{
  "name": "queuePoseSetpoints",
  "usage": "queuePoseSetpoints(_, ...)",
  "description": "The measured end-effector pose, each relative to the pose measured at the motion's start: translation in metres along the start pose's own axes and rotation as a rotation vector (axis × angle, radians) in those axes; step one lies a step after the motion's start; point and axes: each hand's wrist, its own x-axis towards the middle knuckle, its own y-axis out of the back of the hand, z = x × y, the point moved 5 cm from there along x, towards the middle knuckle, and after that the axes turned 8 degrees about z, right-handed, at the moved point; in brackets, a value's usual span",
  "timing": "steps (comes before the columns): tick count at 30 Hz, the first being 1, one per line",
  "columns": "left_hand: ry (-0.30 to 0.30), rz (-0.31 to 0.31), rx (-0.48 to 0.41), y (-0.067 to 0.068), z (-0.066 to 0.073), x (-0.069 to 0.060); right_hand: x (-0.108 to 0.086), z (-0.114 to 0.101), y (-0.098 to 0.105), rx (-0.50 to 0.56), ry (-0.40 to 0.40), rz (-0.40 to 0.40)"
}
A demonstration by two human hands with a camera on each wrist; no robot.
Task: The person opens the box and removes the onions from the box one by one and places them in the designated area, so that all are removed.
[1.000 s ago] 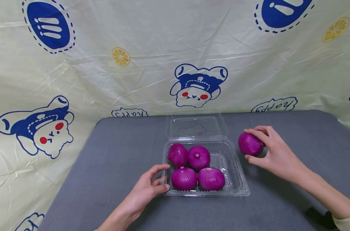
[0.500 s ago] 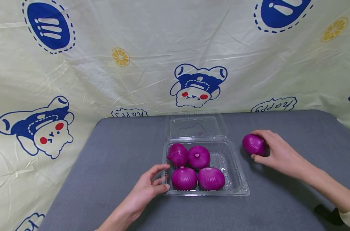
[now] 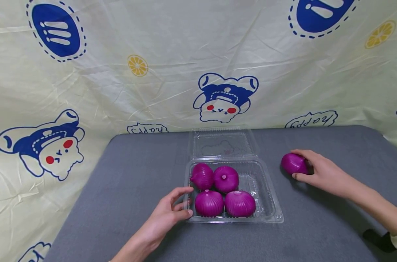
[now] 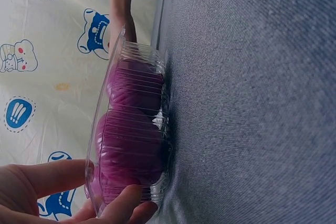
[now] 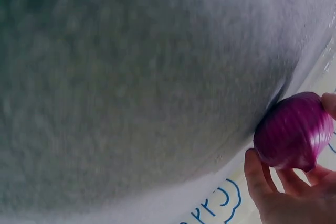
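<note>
Four purple onions, one of them the front left onion (image 3: 209, 203), sit in the left and middle of a clear plastic box (image 3: 267, 193). My left hand (image 3: 163, 214) holds the box's left wall near its front corner; in the left wrist view, the fingers and thumb of this hand (image 4: 68, 198) grip the box rim and side (image 4: 123, 51). To the right of the box, my right hand (image 3: 326, 176) holds a single onion (image 3: 293, 163) between thumb and fingers. In the right wrist view this onion (image 5: 294, 132) is against the grey cloth, with the hand (image 5: 299, 198) around it.
The box's clear lid (image 3: 222, 143) lies folded back behind it. Grey cloth covers the table (image 3: 133, 171). A pale printed curtain (image 3: 172, 91) hangs along the table's back edge. A dark band (image 3: 378, 240) is at the right wrist.
My right hand has moved right and slightly down with its onion, farther from the box. The left hand and the box have stayed in place.
</note>
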Motion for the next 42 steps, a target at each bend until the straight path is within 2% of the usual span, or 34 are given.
queuePoseSetpoints(7, 0.024, 0.004, 0.016, 0.001, 0.0, 0.0, 0.0, 0.007, 0.001, 0.078, -0.102, -0.104)
queuePoseSetpoints(17, 0.026, 0.003, 0.017, 0.0, 0.001, 0.0, -0.002, 0.01, 0.0, 0.089, -0.122, -0.127)
queuePoseSetpoints(31, 0.019, 0.001, 0.008, 0.001, 0.001, 0.0, -0.005, 0.009, -0.002, 0.1, -0.125, -0.108)
queuePoseSetpoints(36, 0.019, 0.002, 0.01, 0.0, 0.001, 0.0, -0.008, 0.005, 0.002, 0.07, -0.1, -0.069)
queuePoseSetpoints(42, 0.028, 0.003, 0.018, 0.0, 0.001, 0.0, -0.013, -0.005, 0.009, 0.054, -0.088, 0.015)
